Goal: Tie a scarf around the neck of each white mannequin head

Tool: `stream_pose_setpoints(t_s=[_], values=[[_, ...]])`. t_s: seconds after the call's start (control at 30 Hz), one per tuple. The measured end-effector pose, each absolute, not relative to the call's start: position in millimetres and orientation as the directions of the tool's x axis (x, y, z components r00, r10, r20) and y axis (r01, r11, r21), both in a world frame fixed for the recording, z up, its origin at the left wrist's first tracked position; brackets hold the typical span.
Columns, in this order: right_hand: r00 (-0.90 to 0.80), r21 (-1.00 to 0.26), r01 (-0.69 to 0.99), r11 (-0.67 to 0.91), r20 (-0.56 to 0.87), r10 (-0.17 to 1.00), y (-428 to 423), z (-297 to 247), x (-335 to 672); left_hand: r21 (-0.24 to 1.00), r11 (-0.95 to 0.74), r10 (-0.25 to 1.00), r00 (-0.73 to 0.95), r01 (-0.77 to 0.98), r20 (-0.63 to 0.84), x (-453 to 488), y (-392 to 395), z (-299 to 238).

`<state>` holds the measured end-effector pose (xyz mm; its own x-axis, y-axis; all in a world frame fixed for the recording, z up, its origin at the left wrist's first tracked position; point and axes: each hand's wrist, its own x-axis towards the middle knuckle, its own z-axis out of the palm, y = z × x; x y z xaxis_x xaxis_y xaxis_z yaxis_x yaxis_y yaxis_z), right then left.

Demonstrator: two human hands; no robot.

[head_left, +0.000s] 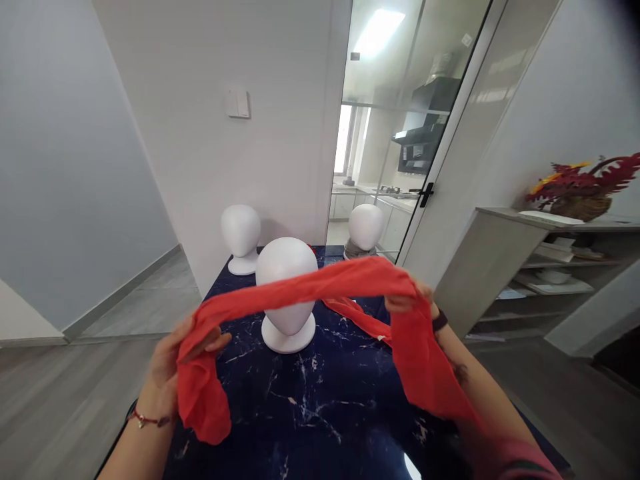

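A long red scarf (300, 288) is stretched sideways between my two hands, in front of a white mannequin head (287, 260). My left hand (167, 357) holds one side of it, and a bunched end hangs below the fingers. On the other side my right hand (406, 301) grips the scarf, partly covered by the cloth; a long tail drops from there along my forearm. The scarf crosses the face side of the head; I cannot tell if it touches.
Beneath is a dark blue marbled table (310, 400). Another red cloth (363, 320) lies on it behind the scarf. Two more white mannequin heads stand at the back, a left one (241, 230) and a right one (366, 225) with grey cloth (356, 252) around its base.
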<state>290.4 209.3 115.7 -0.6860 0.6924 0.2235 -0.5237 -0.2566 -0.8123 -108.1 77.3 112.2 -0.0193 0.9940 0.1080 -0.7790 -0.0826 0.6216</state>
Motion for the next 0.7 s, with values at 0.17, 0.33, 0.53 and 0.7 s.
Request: stream_pose_setpoints(t_s=[0.17, 0.33, 0.53, 0.7], values=[[-0.541, -0.667, -0.706, -0.238, 0.291, 0.789, 276, 172, 237, 0.401, -0.078, 0.949, 0.056, -0.913, 0.311, -112, 136, 155], [-0.459, -0.631, -0.7, -0.334, 0.04, 0.888, 337, 160, 182, 0.333, -0.075, 0.985, -0.019, -0.94, 0.169, -111, 214, 146], [-0.527, -0.718, -0.425, -0.552, -0.299, 0.795, 332, 70, 164, 0.336, 0.189, 0.968, 0.118, -0.923, -0.221, -115, 231, 79], [-0.545, -0.755, -0.287, -0.59, -0.378, 0.748, 283, 22, 170, 0.377, 0.237, 0.938, 0.11, -0.896, -0.328, -99, 188, 37]])
